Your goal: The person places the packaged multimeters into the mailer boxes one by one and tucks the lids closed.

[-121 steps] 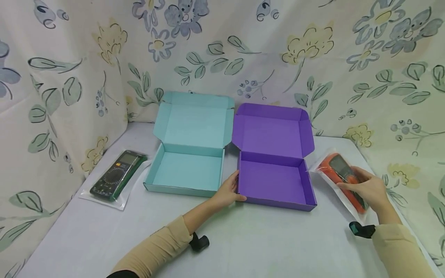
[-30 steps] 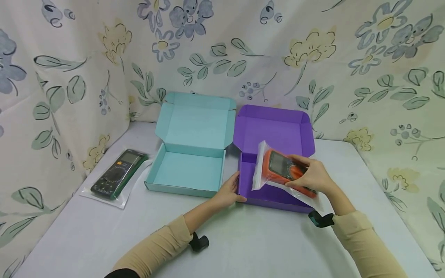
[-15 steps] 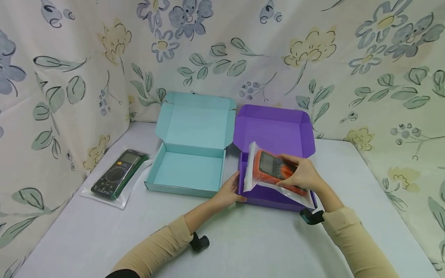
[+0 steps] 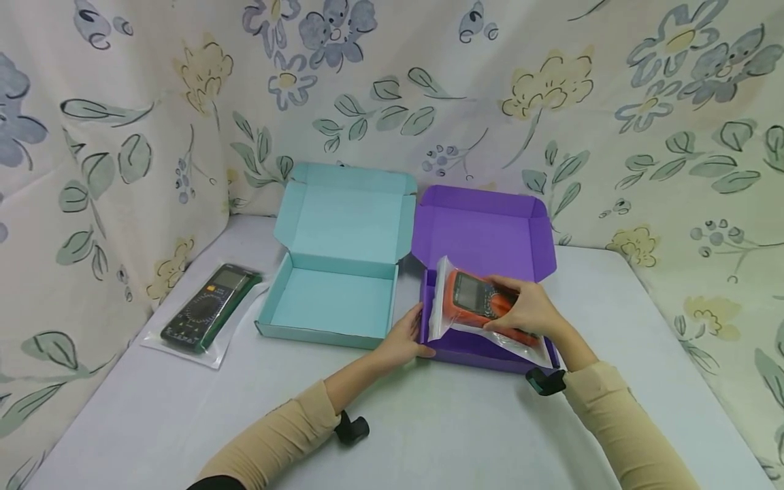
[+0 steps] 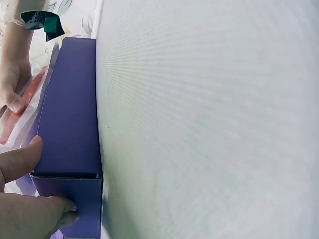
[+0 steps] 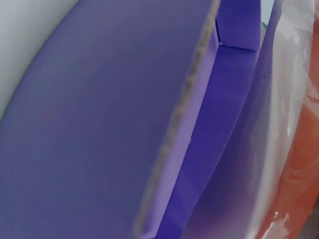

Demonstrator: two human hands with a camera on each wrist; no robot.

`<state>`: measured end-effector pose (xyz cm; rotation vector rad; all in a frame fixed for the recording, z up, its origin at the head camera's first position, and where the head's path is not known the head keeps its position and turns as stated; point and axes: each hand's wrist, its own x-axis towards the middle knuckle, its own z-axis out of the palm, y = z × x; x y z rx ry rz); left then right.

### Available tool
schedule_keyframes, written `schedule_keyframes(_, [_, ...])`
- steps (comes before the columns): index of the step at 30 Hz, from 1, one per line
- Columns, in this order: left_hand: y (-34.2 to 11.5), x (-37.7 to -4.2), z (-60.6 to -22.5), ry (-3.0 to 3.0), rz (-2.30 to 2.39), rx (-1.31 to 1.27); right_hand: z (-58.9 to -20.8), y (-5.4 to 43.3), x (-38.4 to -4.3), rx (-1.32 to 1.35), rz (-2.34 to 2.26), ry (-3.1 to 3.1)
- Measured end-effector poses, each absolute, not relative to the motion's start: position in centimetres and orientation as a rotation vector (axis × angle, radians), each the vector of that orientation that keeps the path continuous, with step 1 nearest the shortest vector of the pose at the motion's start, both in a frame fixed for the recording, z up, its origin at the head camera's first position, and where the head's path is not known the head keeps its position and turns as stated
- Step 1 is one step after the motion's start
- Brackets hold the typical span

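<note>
An orange multimeter [image 4: 465, 299] in a clear plastic bag lies slantwise over the inside of the open purple box [image 4: 471, 357]. My right hand [image 4: 529, 313] grips it from above, thumb on the near side and fingers on the far side. In the right wrist view, the bagged multimeter [image 6: 299, 159] shows beside the purple front wall [image 6: 109, 109], and the hand is out of frame. My left hand [image 4: 401, 340] holds the box's front left corner. The left wrist view has its thumb [image 5: 22, 159] at the front edge and its fingertips [image 5: 67, 206] against the side.
A light teal box [image 4: 346, 218] stands with its lid up, left of the purple one. Farther left lies a black and green multimeter [image 4: 208, 309] in a clear bag. Floral cloth [image 4: 465, 82] hangs behind the white table [image 4: 453, 435].
My right hand has carried the orange multimeter left from the table's right side to over the purple box, then slightly lower. The left hand stays at the box corner.
</note>
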<state>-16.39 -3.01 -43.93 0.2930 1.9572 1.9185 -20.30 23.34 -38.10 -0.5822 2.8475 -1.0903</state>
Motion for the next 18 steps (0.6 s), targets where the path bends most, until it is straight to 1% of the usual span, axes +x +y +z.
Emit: schedule_keyframes(18, [-2.9,-16.3,-43.9,1.953,1.921,0.283,-39.3,23.2,-20.8,-0.586,-1.033,2.851])
